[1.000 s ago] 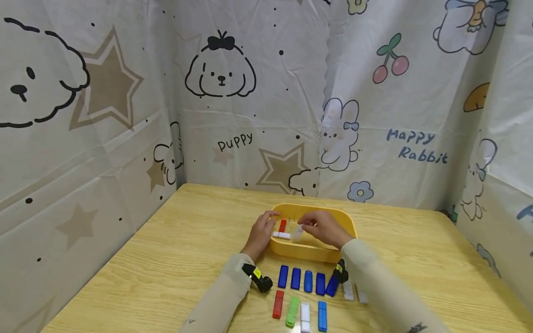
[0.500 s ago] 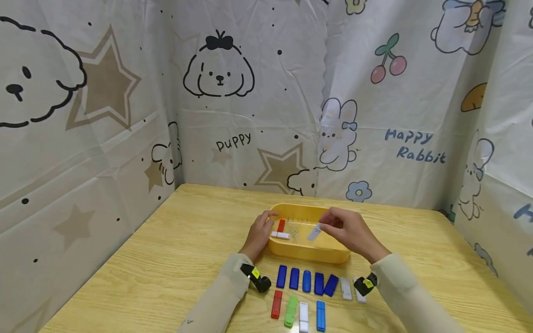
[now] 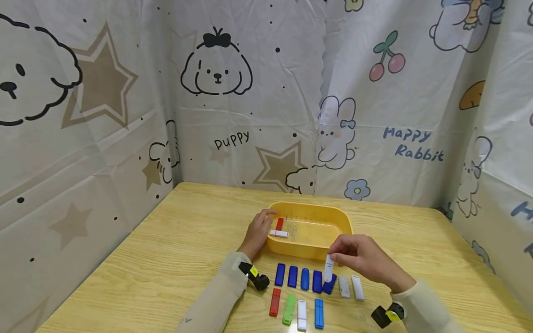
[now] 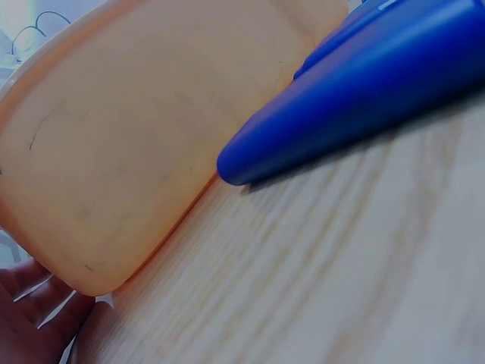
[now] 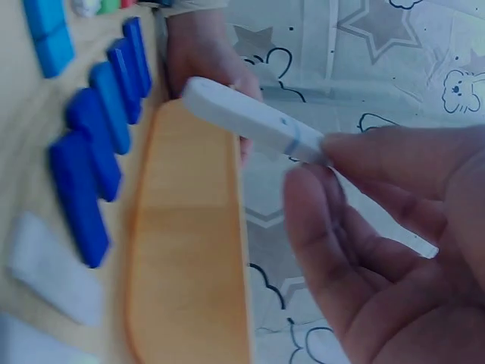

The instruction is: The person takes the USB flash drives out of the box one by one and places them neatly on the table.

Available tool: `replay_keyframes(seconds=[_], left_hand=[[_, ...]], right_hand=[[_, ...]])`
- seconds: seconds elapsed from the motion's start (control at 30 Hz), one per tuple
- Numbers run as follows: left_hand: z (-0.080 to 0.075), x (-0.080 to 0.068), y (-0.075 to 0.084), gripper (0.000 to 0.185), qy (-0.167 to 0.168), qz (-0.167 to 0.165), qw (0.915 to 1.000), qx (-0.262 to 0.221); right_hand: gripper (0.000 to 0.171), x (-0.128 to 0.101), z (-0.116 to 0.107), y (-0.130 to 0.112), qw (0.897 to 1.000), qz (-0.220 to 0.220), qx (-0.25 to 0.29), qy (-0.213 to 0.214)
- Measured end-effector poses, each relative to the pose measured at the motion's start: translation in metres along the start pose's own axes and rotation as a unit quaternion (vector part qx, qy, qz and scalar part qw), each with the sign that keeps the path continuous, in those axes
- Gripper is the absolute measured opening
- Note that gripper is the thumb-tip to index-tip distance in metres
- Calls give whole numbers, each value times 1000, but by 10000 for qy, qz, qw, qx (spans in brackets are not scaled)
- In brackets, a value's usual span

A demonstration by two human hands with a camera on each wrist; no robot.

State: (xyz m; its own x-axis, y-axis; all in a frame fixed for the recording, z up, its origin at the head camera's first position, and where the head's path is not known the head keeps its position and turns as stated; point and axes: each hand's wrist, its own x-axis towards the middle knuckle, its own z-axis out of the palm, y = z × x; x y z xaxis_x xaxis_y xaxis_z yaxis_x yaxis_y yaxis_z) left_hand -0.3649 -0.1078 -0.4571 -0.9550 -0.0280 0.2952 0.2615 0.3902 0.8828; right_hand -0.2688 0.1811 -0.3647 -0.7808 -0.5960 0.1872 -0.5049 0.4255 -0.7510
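Broadly, a wooden table fills the scene, backed by a cartoon-printed cloth backdrop. Near the table's middle sits a yellow tray, and inside its left end lie a red stick and a white stick, the white one crosswise at the red one's near end. On the table in front of the tray runs a row of blue sticks, with two white sticks at its right end, and closer to the person a second row: red, green, white and blue pieces. Over the tray's left rim rests the left hand, fingers curled round the edge, thumb side near the two sticks inside. Held above the right end of the blue row, just in front of the tray, the right hand pinches a small white stick between thumb and fingertips; the stick hangs nearly upright, its lower end close over the slanted blue piece.
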Motion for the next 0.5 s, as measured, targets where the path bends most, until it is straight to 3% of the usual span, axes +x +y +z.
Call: replay_keyframes(seconds=[0.23,0.5], left_hand=[[-2,-1,0,28,-21,-17,10000,19],[-2,-1,1,29,-44,10,10000,35]], right_hand=[[8,-9,10,12,9945,89,430,-955],[9,-9,17,16,9871,175,708,-1427]])
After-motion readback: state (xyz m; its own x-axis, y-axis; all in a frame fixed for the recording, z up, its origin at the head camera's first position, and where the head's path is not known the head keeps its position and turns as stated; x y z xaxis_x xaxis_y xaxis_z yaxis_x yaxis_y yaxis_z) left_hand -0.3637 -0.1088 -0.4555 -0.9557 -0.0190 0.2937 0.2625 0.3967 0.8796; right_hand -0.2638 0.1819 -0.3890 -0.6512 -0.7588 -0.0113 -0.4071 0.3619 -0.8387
